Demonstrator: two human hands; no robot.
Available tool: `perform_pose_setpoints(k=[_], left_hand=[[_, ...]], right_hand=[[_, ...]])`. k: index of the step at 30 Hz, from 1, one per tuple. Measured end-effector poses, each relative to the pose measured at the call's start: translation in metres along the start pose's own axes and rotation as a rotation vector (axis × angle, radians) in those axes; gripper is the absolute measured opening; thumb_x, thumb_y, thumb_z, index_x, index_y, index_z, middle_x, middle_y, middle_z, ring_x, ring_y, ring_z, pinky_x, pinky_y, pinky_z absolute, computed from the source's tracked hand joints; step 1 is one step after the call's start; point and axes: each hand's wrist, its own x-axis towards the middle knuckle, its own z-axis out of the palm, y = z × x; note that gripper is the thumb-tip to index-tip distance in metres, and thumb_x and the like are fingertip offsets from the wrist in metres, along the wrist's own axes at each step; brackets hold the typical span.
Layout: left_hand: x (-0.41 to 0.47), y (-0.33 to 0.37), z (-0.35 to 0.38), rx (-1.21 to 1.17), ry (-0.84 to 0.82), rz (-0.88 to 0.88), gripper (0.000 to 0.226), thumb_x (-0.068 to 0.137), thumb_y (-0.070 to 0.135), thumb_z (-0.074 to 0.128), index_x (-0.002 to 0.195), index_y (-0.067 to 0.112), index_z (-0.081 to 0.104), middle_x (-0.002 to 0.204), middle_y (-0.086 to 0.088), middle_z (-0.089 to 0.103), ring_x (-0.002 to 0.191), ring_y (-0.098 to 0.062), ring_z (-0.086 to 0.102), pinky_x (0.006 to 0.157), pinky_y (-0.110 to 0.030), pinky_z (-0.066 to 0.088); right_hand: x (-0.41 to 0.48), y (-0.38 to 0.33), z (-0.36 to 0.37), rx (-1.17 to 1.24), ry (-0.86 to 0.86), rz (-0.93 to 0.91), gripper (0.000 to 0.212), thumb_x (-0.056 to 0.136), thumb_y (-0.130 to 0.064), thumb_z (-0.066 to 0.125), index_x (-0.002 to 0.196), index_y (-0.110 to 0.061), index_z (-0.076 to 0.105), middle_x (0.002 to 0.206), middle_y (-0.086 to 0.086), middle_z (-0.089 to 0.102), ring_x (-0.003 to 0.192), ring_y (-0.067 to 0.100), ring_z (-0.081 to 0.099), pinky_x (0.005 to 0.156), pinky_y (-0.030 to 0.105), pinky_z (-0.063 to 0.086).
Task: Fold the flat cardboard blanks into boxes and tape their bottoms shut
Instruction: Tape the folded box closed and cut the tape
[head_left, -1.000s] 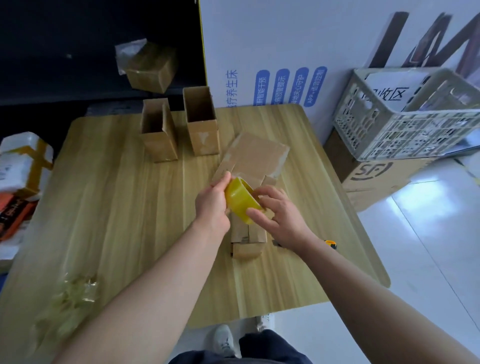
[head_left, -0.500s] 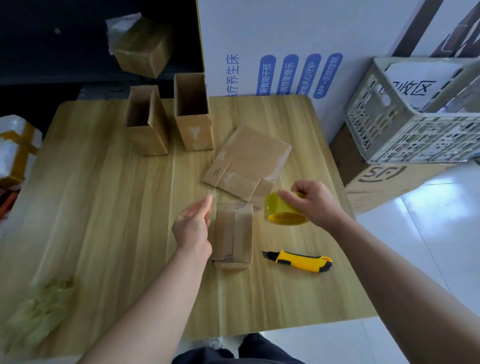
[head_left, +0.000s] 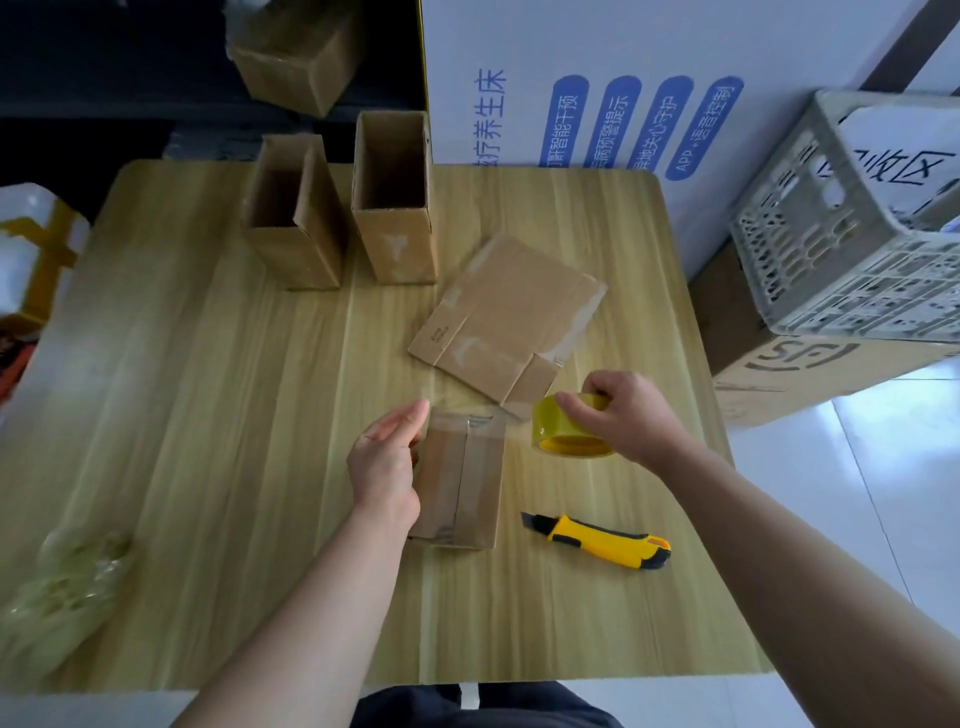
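Note:
A small folded cardboard box (head_left: 462, 480) stands bottom-up in the middle of the wooden table (head_left: 208, 415), with tape along its bottom seam. My left hand (head_left: 387, 462) rests against the box's left side with straight fingers. My right hand (head_left: 623, 415) grips a yellow tape roll (head_left: 569, 434) just right of the box, low over the table. A flat cardboard blank (head_left: 509, 317) lies behind them. Two folded boxes, one on the left (head_left: 293, 213) and one beside it (head_left: 395, 197), stand open-topped at the far side.
A yellow utility knife (head_left: 602, 540) lies right of the box. Crumpled tape scraps (head_left: 67, 587) sit at the near left. A grey plastic crate (head_left: 857, 218) rests on a carton off the table's right edge. Another box (head_left: 296, 52) sits beyond the far edge.
Both hands held the tape roll over the box a second ago. My right hand has carried the roll to the right, and my left hand now rests against the box's side.

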Motion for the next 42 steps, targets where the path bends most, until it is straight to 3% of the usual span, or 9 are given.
perform_pose_setpoints(k=[9, 21, 25, 29, 33, 36, 39, 42], left_hand=[[0.002, -0.004, -0.002, 0.023, 0.012, -0.03, 0.031, 0.07, 0.02, 0.085, 0.098, 0.012, 0.075, 0.096, -0.002, 0.075, 0.103, -0.02, 0.067, 0.099, -0.041, 0.051], [0.008, -0.01, -0.003, 0.093, 0.057, -0.041, 0.018, 0.069, 0.02, 0.086, 0.084, 0.018, 0.076, 0.094, -0.004, 0.075, 0.099, -0.024, 0.068, 0.097, -0.044, 0.052], [0.005, -0.008, -0.002, 0.178, 0.079, -0.013, 0.021, 0.07, 0.024, 0.085, 0.085, 0.018, 0.072, 0.091, 0.0, 0.074, 0.09, -0.017, 0.069, 0.092, -0.037, 0.054], [0.006, -0.01, -0.002, 0.331, 0.124, 0.035, 0.043, 0.07, 0.036, 0.085, 0.096, 0.016, 0.058, 0.091, 0.001, 0.067, 0.082, -0.019, 0.063, 0.081, -0.034, 0.054], [0.002, -0.001, 0.002, 0.68, 0.107, 0.386, 0.017, 0.084, 0.026, 0.072, 0.093, 0.017, 0.061, 0.096, 0.001, 0.063, 0.088, -0.02, 0.061, 0.068, -0.025, 0.046], [-0.008, 0.002, 0.003, 0.971, 0.069, 0.654, 0.016, 0.09, 0.031, 0.063, 0.103, 0.022, 0.068, 0.106, 0.003, 0.062, 0.09, -0.016, 0.057, 0.074, -0.033, 0.05], [-0.023, -0.003, 0.002, 1.183, -0.052, 0.665, 0.043, 0.087, 0.044, 0.062, 0.122, 0.02, 0.064, 0.125, 0.006, 0.059, 0.111, -0.015, 0.056, 0.088, -0.034, 0.051], [-0.03, -0.008, -0.003, 1.387, -0.128, 0.69, 0.07, 0.085, 0.051, 0.06, 0.144, 0.017, 0.042, 0.145, 0.002, 0.045, 0.13, -0.019, 0.044, 0.105, -0.032, 0.038]], right_hand=[[0.001, 0.003, 0.007, -0.046, -0.013, 0.019, 0.047, 0.085, -0.052, 0.061, 0.07, -0.007, 0.059, 0.06, 0.001, 0.049, 0.056, 0.013, 0.043, 0.051, 0.027, 0.037], [0.002, 0.007, 0.014, -0.051, -0.007, 0.031, 0.049, 0.086, -0.051, 0.06, 0.069, -0.005, 0.057, 0.059, 0.002, 0.046, 0.056, 0.015, 0.041, 0.051, 0.03, 0.037], [0.001, 0.009, 0.018, -0.046, -0.016, 0.046, 0.049, 0.086, -0.052, 0.059, 0.067, -0.008, 0.055, 0.058, 0.0, 0.045, 0.055, 0.015, 0.04, 0.051, 0.03, 0.037], [-0.004, 0.011, 0.025, -0.025, -0.043, 0.063, 0.05, 0.089, -0.051, 0.057, 0.07, -0.005, 0.057, 0.059, 0.001, 0.047, 0.056, 0.015, 0.041, 0.052, 0.03, 0.036], [-0.01, 0.011, 0.036, 0.035, -0.058, 0.083, 0.051, 0.092, -0.047, 0.056, 0.069, -0.002, 0.054, 0.06, 0.003, 0.043, 0.057, 0.017, 0.038, 0.052, 0.031, 0.032], [-0.016, 0.007, 0.044, 0.07, -0.076, 0.076, 0.048, 0.093, -0.045, 0.056, 0.064, -0.008, 0.047, 0.059, 0.001, 0.039, 0.057, 0.017, 0.034, 0.053, 0.031, 0.03], [-0.022, 0.002, 0.052, 0.117, -0.081, 0.085, 0.047, 0.094, -0.043, 0.056, 0.063, -0.011, 0.044, 0.059, 0.001, 0.036, 0.057, 0.017, 0.032, 0.052, 0.031, 0.028], [-0.033, 0.0, 0.062, 0.18, -0.068, 0.117, 0.047, 0.094, -0.042, 0.055, 0.061, -0.013, 0.037, 0.058, 0.0, 0.033, 0.055, 0.016, 0.029, 0.049, 0.028, 0.025]])
